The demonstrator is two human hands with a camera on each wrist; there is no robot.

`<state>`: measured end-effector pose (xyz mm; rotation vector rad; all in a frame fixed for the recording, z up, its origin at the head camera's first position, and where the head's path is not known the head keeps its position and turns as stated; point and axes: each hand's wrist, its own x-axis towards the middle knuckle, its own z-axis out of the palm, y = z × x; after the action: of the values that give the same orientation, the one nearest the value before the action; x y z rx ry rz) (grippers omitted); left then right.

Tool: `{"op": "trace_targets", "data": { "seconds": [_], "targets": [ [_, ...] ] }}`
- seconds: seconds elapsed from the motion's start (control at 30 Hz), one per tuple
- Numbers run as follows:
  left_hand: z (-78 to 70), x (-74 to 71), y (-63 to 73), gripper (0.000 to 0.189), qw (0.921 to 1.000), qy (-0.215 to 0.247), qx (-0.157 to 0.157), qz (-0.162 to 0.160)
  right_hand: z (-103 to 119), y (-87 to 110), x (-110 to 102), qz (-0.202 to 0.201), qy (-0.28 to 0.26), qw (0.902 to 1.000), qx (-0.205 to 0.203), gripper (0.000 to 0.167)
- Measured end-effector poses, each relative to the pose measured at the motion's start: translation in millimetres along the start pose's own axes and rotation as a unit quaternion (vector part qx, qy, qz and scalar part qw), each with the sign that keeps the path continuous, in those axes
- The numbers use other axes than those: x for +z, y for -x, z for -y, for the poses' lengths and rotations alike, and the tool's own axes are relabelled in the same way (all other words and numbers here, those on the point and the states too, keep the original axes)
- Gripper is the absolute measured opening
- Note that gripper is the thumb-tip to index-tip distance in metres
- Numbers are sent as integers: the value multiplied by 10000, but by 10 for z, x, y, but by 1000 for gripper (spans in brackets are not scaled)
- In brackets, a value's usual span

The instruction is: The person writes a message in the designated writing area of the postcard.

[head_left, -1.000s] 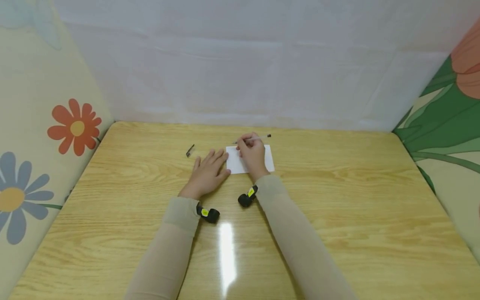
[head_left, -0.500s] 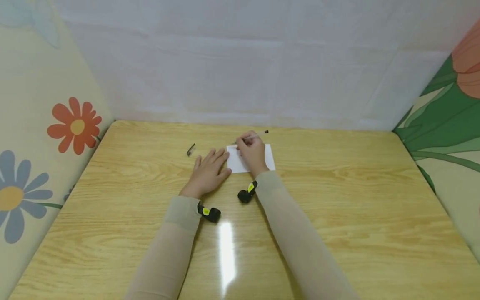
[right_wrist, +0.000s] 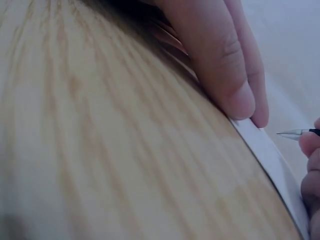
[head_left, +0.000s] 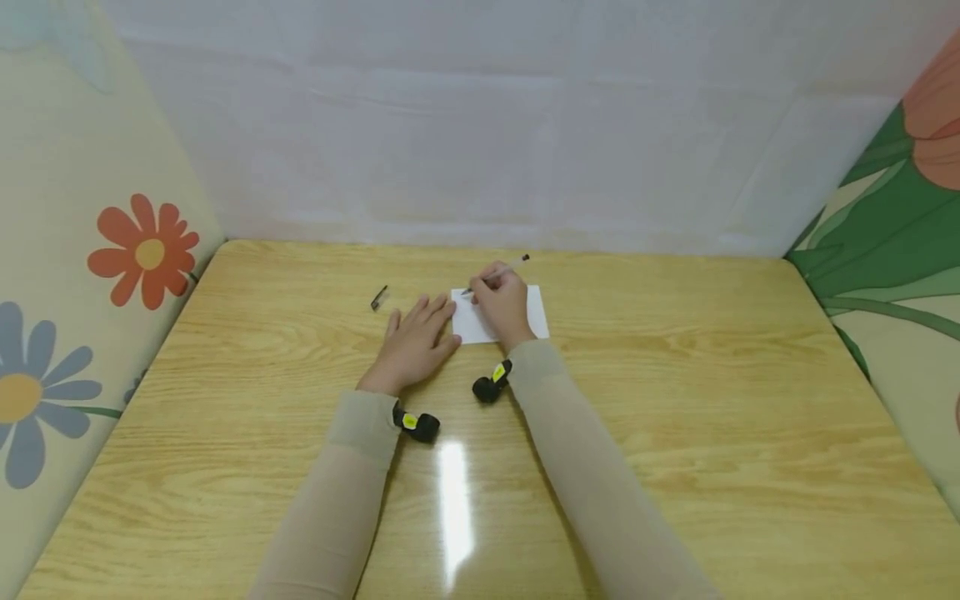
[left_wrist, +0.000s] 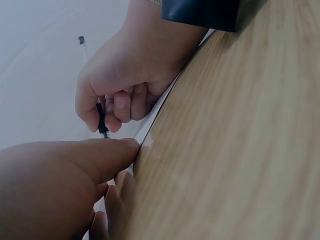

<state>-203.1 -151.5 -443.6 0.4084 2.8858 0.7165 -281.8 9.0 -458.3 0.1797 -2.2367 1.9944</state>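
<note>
A white sheet of paper point(head_left: 537, 310) lies on the wooden table, partly hidden under my right hand point(head_left: 504, 307). That hand pinches a pen point(head_left: 513, 265) with a clear barrel and black end; its dark grip area point(left_wrist: 102, 119) shows in the left wrist view. The bare metal tip point(right_wrist: 291, 134) points left, near the paper's upper left; whether it touches is unclear. My left hand point(head_left: 412, 346) rests flat with fingers spread, and its thumb and fingertips touch the paper's left edge. Beyond its fingers lies the loose pen cap point(head_left: 380, 297).
The wooden table point(head_left: 712, 400) reaches back to a white cloth backdrop point(head_left: 450, 150). Flower-patterned panels point(head_left: 45, 250) stand along both sides. Black wrist cameras point(head_left: 491, 388) sit on both wrists, close to the tabletop. A bright light reflection point(head_left: 453, 508) shows near the front.
The pen has tilted steeper in my right hand: its black end has risen and shifted left, while the tip has come slightly down toward the paper. My left hand stays in place.
</note>
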Motion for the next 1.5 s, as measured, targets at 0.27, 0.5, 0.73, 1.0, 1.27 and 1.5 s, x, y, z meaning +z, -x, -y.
{"op": "trace_targets", "data": {
  "seconds": [0.27, 0.5, 0.73, 1.0, 1.27, 1.5],
  "targets": [
    [11, 0, 0, 65, 9999, -4, -68, 86, 21, 19, 11, -4, 192, 9998, 44, 8],
    [-6, -6, 11, 64, 9999, 21, -68, 85, 6, 19, 5, 59, 424, 9991, -36, 8],
    [-36, -22, 25, 63, 9999, 62, -80, 86, -23, 11, -4, 48, 719, 9970, -291, 11],
    [-36, -20, 24, 64, 9999, 36, -70, 81, -32, 12, 11, 28, 831, 9957, -405, 11],
    [-27, -13, 7, 64, 9999, 48, -98, 118, -30, 12, 10, 26, 886, 9953, -389, 10],
    [-26, -15, 8, 64, 9999, 86, -79, 59, -20, 17, 7, 62, 889, 9952, -410, 10]
  ]
}}
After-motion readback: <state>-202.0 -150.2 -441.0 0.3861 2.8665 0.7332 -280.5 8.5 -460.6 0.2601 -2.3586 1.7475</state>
